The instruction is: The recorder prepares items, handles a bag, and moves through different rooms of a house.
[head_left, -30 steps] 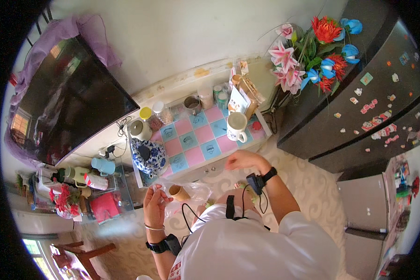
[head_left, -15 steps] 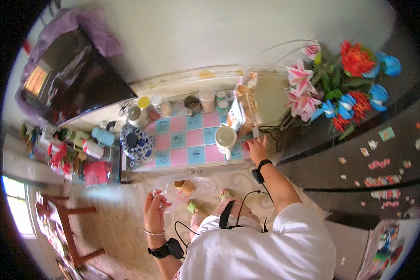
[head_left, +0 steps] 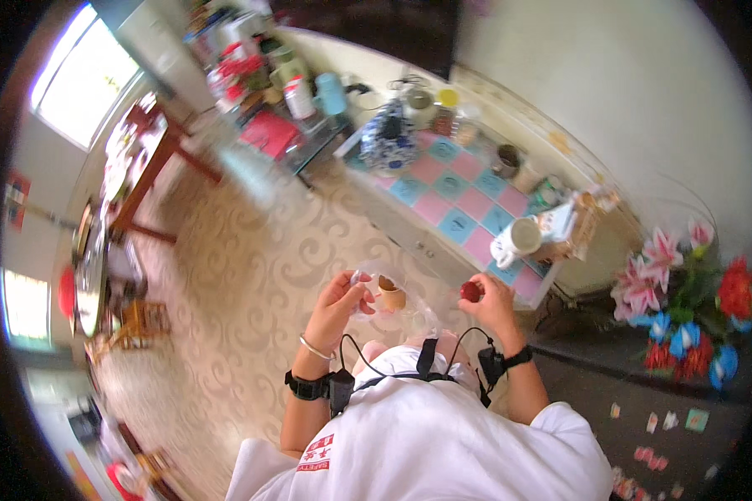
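While the table edge runs near, right fingers hold a red object.

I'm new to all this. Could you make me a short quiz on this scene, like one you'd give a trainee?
1. Which hand holds the small red object?
2. True or false: the white mug stands on the checkered tabletop.
3. Pick one. The other hand grips:
A) a metal spoon
B) a clear plastic bag
C) a blue flower

Key:
1. The right hand.
2. True.
3. B; the left hand pinches the bag.
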Demonstrator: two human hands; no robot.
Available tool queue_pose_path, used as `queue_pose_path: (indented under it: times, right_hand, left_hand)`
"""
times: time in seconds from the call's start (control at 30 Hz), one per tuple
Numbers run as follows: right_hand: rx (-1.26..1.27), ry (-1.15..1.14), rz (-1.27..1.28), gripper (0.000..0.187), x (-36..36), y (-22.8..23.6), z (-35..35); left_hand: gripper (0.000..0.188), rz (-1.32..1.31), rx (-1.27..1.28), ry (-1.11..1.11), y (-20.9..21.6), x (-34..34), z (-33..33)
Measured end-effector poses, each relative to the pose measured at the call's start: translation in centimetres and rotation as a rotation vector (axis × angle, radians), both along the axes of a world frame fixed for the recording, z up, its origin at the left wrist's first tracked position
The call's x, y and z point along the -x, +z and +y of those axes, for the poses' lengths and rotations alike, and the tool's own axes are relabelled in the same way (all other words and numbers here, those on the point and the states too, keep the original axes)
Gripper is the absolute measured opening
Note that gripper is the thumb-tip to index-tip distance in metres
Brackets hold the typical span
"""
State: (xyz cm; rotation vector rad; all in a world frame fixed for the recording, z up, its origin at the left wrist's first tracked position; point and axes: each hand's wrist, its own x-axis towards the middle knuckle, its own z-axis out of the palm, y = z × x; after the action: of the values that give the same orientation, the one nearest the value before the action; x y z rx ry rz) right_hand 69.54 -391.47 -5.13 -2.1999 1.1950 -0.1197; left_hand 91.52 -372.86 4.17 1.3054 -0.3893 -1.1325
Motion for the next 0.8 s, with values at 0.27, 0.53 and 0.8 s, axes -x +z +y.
queue_pose_path:
  times: [0.27, 0.53, 0.8]
  right_hand:
    - [-0.058, 0.774, -0.296, 0.036, -12.9, 5.7, 18.2]
    - [-0.266, 1.543, -0.453, 0.030, -15.6, -8.3, 34.7]
    - [-0.173, 2.259, -0.244, 0.020, -16.1, -8.6, 50.8]
  left_hand:
    - [0.019, -0.038, 0.149, 0.269, -0.7, 4.5, 14.1]
    - [0.020, -0.293, 0.177, 0.772, -3.0, 10.6, 28.4]
    - [0.021, -0.130, 0.035, 1.456, -0.9, 17.6, 42.1]
